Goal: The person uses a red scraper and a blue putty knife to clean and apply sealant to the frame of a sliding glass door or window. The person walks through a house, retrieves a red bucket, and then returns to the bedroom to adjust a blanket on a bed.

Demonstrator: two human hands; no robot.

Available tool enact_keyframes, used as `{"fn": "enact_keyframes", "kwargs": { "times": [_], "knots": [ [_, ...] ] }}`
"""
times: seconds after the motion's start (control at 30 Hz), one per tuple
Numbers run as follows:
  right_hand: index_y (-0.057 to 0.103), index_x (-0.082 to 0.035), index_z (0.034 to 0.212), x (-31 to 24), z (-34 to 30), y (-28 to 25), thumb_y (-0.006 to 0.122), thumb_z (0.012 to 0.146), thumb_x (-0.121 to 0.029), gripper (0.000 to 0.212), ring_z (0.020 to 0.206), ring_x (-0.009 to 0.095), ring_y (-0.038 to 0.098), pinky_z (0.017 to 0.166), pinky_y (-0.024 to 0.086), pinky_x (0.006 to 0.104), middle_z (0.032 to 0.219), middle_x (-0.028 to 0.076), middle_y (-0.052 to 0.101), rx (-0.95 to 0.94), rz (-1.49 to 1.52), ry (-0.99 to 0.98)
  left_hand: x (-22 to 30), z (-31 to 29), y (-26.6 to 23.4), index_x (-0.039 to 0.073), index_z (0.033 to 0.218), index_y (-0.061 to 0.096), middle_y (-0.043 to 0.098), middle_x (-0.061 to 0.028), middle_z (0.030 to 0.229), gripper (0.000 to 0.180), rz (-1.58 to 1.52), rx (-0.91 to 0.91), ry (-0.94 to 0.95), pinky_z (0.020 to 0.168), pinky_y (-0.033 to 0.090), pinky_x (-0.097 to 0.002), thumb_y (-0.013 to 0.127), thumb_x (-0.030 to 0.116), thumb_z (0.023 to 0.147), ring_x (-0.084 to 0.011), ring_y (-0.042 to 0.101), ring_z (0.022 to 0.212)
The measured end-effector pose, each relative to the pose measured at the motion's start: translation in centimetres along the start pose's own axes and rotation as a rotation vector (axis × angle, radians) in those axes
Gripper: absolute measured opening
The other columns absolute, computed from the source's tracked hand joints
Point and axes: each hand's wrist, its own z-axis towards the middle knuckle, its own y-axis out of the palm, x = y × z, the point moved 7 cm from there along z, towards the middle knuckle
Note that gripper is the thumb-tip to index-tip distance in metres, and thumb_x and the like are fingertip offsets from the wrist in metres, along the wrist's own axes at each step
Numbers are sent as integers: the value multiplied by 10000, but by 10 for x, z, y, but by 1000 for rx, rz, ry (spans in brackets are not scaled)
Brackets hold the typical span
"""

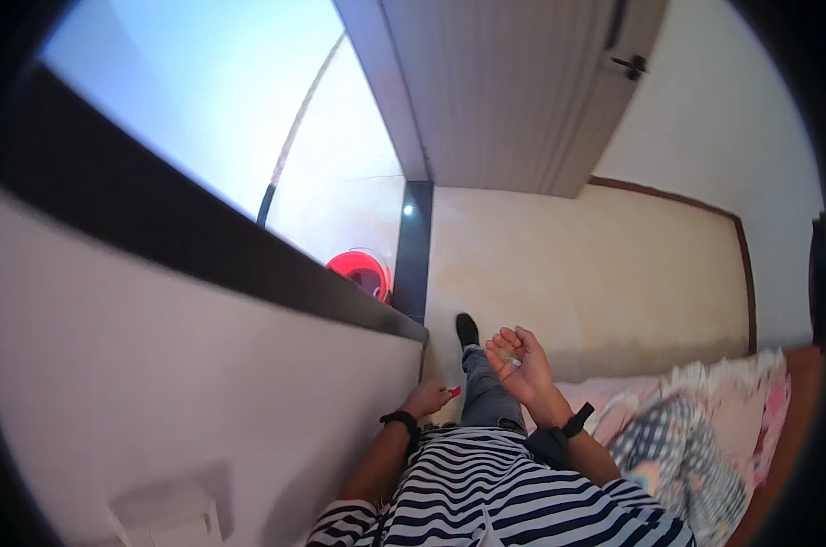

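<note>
My left hand [425, 398] is low beside the wall, its fingers closed on a small red object [454, 392] that sticks out past the fingertips. The object's kind is too small to make out. In front of my right thigh, my right hand [527, 372] is turned palm up with the fingers slightly curled. A small whitish, partly clear piece [515, 362] rests in it against the palm and fingers. I cannot tell what kind of thing it is. Both wrists wear dark bands.
A door [504, 91] with a dark handle stands ajar ahead. Beyond the dark threshold [415, 246], a red bucket [344, 263] stands on the floor by the wall [249, 356]. At right is a bed with pink frilled bedding [723, 378] and a checked cover [682, 456].
</note>
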Motion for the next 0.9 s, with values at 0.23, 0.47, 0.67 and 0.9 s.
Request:
{"fn": "enact_keyframes", "kwargs": {
  "times": [0.23,0.47,0.67,0.9],
  "knots": [
    [595,-26,848,-97,136,102,428,912,-255,290,849,257,624,744,546,351,835,96,625,-64,-64,117,39,77,-123,22,811,640,614,-210,819,292,-147,216,-162,703,452,-452,541,297,796,-364,591,782],
    [597,-41,865,-146,222,233,442,908,-255,268,878,235,613,777,522,339,831,72,625,-167,-377,345,27,108,-174,30,796,635,620,-178,716,294,-361,638,-235,637,471,-403,536,307,804,-328,606,678],
    [608,-39,841,-196,292,283,467,898,-249,259,842,229,610,772,514,357,819,72,628,-218,-478,467,-22,143,-144,45,635,591,577,-64,558,411,-728,439,-655,448,420,-266,568,410,824,-134,524,464],
    [605,-32,844,-313,326,271,468,897,-245,258,846,233,609,767,525,346,820,82,625,-142,-523,379,60,196,-198,13,782,634,637,-73,673,326,-772,399,-666,522,490,-303,513,310,838,-152,616,585]
  ]
}}
